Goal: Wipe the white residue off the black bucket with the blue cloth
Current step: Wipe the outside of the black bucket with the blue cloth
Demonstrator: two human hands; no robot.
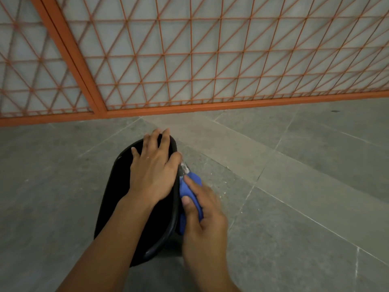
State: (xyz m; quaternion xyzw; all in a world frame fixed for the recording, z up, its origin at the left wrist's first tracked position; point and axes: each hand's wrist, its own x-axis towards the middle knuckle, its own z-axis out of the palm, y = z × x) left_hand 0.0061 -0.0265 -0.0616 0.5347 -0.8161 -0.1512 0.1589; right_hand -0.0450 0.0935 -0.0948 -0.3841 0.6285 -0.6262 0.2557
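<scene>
While my left hand lies flat with spread fingers on the round black plastic bucket, my right hand pinches the soft blue cloth against the bucket's right side. Crusty white residue sits just above the cloth. If I rub too hard, I think the bucket could tip or slide, and the cloth could slip past the residue.

Black bucket on the grey floor, white residue on its right outer wall near the far rim, crumpled blue cloth against that wall just nearer
</scene>
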